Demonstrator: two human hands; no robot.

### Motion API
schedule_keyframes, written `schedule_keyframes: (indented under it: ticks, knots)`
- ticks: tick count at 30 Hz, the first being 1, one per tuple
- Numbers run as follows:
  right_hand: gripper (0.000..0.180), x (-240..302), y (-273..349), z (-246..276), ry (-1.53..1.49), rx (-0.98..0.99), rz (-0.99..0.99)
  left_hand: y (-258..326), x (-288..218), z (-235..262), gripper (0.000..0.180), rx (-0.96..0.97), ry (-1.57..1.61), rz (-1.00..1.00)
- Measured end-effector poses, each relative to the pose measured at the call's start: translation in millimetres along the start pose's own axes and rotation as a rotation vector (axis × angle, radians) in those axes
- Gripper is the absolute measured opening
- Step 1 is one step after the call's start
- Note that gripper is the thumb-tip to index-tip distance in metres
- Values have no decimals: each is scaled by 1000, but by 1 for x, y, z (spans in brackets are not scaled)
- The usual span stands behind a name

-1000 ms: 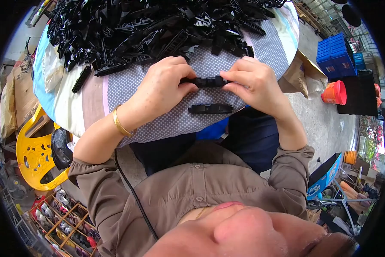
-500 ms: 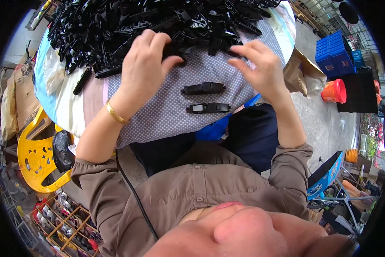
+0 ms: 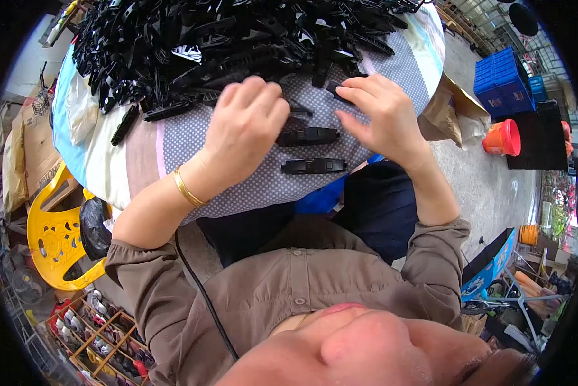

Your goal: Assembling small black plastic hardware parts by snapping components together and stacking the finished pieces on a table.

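Note:
My left hand (image 3: 247, 125), with a gold bangle on its wrist, is curled closed over the cloth. A blurred black plastic part (image 3: 300, 110) sticks out from its fingers; the rest is hidden. Across from it, my right hand (image 3: 386, 119) has a small black piece (image 3: 334, 89) at its index fingertip, while the thumb stands apart below. Two long black plastic parts lie one above the other nearer to me: the upper part (image 3: 309, 136) just beside my left hand, the lower part (image 3: 313, 166) close to the table's front edge.
A large heap of black plastic parts (image 3: 237, 45) covers the far side of the cloth-covered table (image 3: 144, 151). One loose part (image 3: 125, 125) lies at its left. A yellow chair (image 3: 54, 248) stands left; a red bucket (image 3: 502, 137) and blue crate (image 3: 502, 78) stand right.
My left hand has come away from the heap, toward me and rightward, with a black part now at its fingers. My right hand has shifted slightly left and nearer with its small piece.

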State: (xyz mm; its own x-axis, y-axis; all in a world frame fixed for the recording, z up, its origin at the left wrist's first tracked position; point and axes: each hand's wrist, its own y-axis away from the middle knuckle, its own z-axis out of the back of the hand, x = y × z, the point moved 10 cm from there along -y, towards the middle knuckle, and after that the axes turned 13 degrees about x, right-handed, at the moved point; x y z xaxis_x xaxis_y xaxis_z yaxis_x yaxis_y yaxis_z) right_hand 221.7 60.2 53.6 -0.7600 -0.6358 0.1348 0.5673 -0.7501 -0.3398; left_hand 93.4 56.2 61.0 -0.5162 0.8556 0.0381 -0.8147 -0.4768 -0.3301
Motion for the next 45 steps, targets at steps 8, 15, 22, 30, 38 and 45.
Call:
schedule_keyframes:
  ticks: [8,15,22,30,38,45]
  knots:
    - [28,-12,0,-1,-321,-69,-122,-1,-5,-11,18,150,420,-76]
    - [27,12,-4,-7,-421,53,68,9,36,-30,18,269,558,295]
    - [24,17,-7,-8,-384,110,102,4,32,-30,14,226,611,290]
    - [27,12,-12,-22,-510,50,121,2,31,-34,16,186,675,266]
    - [36,-54,10,8,-155,-38,-212,5,66,13,35,100,253,322]
    - [34,-39,8,7,-9,13,-192,7,76,1,24,191,93,374]
